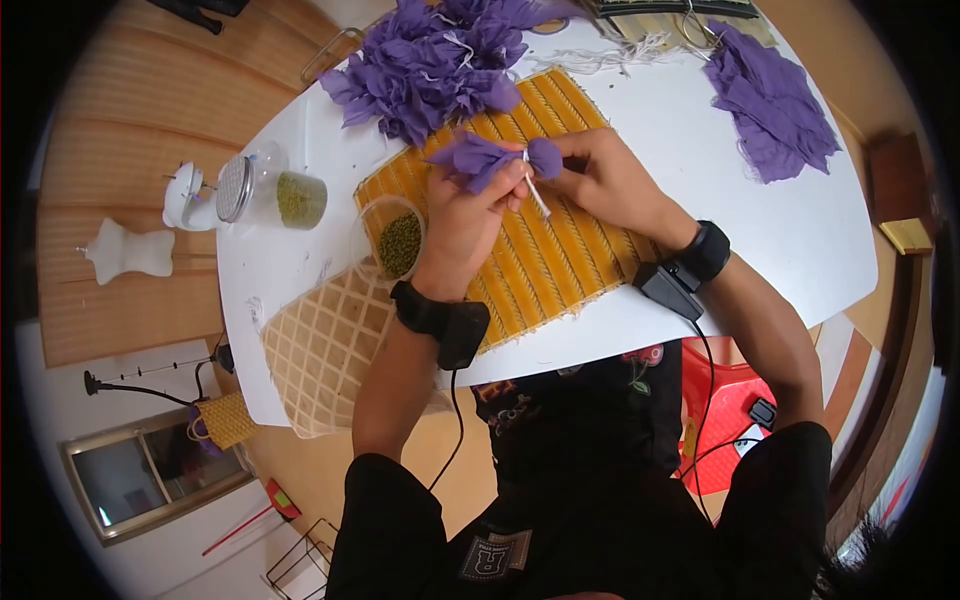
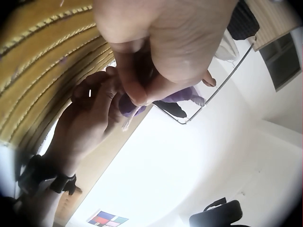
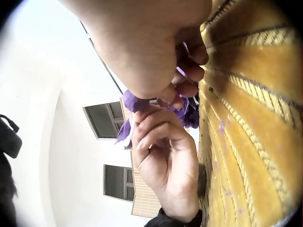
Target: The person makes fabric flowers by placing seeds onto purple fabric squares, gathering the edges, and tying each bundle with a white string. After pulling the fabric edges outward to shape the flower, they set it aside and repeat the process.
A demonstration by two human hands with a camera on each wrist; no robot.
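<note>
A small piece of purple cloth (image 1: 472, 158) is bunched between both hands over the yellow striped mat, with a rounded end (image 1: 545, 157) to the right and a loose flared end to the left. White string (image 1: 540, 202) circles its neck and hangs down from it. My left hand (image 1: 465, 225) pinches the cloth at the string with thumb and fingertips. On the other side, my right hand (image 1: 618, 185) has its thumb and fingers curled around the rounded end. In the right wrist view the cloth's rounded end (image 3: 135, 101) shows beside the right fingers.
The yellow mat (image 1: 560, 260) lies on a white table (image 1: 840, 240). A heap of purple cloth (image 1: 430, 75) is at the back, more purple cloth (image 1: 770, 100) at the right. White strings (image 1: 610, 58) lie behind. To the left are a bowl of green beans (image 1: 400, 245) and a jar (image 1: 300, 200).
</note>
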